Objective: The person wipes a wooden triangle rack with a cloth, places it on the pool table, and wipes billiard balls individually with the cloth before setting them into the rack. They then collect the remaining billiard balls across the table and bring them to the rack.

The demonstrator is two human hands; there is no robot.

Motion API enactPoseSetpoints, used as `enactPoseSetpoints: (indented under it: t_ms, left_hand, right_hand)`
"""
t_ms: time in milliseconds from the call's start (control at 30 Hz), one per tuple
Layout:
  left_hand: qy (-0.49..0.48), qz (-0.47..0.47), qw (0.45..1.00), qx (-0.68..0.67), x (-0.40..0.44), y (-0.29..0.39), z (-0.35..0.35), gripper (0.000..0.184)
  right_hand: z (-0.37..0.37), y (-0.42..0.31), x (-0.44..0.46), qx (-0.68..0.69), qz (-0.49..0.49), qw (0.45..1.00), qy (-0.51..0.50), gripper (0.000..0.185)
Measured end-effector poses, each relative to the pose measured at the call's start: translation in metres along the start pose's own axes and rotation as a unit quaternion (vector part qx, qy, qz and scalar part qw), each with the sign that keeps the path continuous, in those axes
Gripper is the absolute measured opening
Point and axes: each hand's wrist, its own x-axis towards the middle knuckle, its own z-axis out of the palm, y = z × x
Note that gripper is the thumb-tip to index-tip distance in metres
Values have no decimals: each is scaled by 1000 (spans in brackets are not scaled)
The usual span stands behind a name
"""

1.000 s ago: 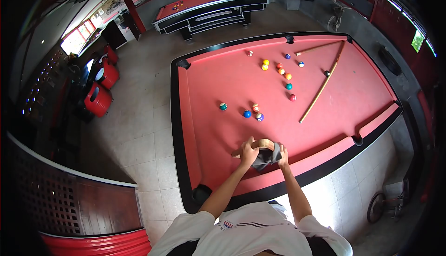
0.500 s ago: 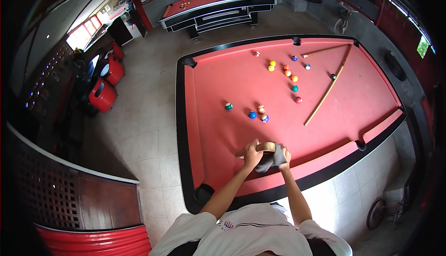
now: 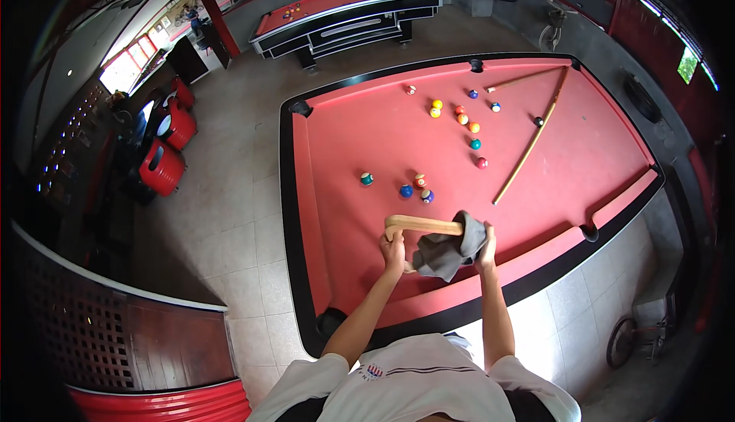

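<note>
Over the near part of the pink pool table (image 3: pixel 344 230), my left hand (image 3: pixel 393 253) is closed around the left corner of a wooden ball rack (image 3: pixel 425 224), a pale frame seen nearly edge-on. My right hand (image 3: pixel 487 250) grips a dark grey cloth (image 3: pixel 448 252), which drapes over the rack's right end and hides that part. Just beyond the rack lie a blue ball (image 3: pixel 406 191), a purple-striped ball (image 3: pixel 427 196) and an orange-striped ball (image 3: pixel 420 181). A green-striped ball (image 3: pixel 367 179) sits further left.
Two cue sticks (image 3: pixel 528 146) (image 3: pixel 521 80) lie on the table's right side. Several balls are scattered at the middle and far end, among them a black ball (image 3: pixel 539 122). A second pool table (image 3: pixel 348 27) stands behind. Red chairs (image 3: pixel 162 168) are at left.
The rack has turned, so its long side now faces me. My left hand has shifted left and lower, my right hand slightly right, and the cloth has spread over the rack's right end.
</note>
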Motion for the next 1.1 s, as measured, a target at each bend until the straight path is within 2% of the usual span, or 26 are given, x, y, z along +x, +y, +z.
enactPoseSetpoints:
  t_ms: [100, 167, 200, 300, 400, 433, 467, 500, 533, 567, 633, 667, 700, 767, 800, 900, 1000, 1067, 1100]
  left_hand:
    - [67, -120, 984, -116, -3, -4, 4, 23]
    - [121, -197, 959, -163, -8, -20, -5, 25]
    - [97, -227, 947, -206, -7, -37, -16, 27]
    - [100, -239, 937, -233, -8, -54, -26, 21]
    - [91, -189, 968, -135, -3, -54, -32, 20]
    - [133, -96, 986, -14, -3, -52, -33, 26]
    - [171, 0, 979, 109, -5, -46, -33, 32]
    - [140, 107, 961, 215, -10, -30, -33, 39]
    - [126, 218, 915, 314, -15, -11, -32, 45]
    - [28, 261, 899, 350, -17, 1, -31, 44]
    - [-164, 333, 834, 407, -20, 16, -27, 43]
    - [-239, 279, 839, 401, -20, 22, -22, 36]
    - [-234, 219, 858, 403, -20, 17, -21, 35]
    - [-219, 97, 884, 402, -16, 3, -22, 33]
    - [-207, 182, 896, 348, -14, -4, -27, 27]
    - [-213, 120, 846, 475, -11, -31, -47, 25]
    - [-211, 291, 845, 397, -3, -63, -59, 23]
    - [-185, 292, 856, 385, -5, -69, -59, 22]
    - [-172, 291, 862, 379, -6, -69, -59, 22]
  right_hand:
    - [19, -22, -5, -21, -70, 996, -41, 45]
    - [37, -26, -13, -23, -75, 995, -57, 42]
    - [35, -22, -9, -79, -109, 990, -49, 41]
    - [37, -16, -15, -203, -192, 960, -24, 38]
    - [49, -20, -37, -292, -275, 916, -16, 35]
    - [58, -23, -46, -302, -294, 907, -11, 34]
    - [64, -26, -51, -343, -367, 864, -40, 32]
    - [73, -31, -62, -387, -320, 864, -43, 27]
    - [79, -32, -68, -408, -321, 851, -77, 25]
    - [84, -30, -72, -428, -320, 838, -110, 23]
    - [93, -21, -73, -446, -357, 801, -177, 19]
    - [94, -13, -71, -452, -370, 786, -202, 18]
    - [95, -5, -69, -456, -383, 770, -228, 18]
    - [93, 7, -67, -459, -370, 778, -216, 22]
    - [93, 12, -65, -444, -373, 786, -213, 23]
    - [83, 18, -56, -443, -365, 789, -220, 34]
    - [54, 31, -46, -488, -321, 791, -182, 41]
    - [33, 51, -40, -459, -456, 750, -137, 40]
    - [19, 60, -33, -470, -489, 724, -127, 40]
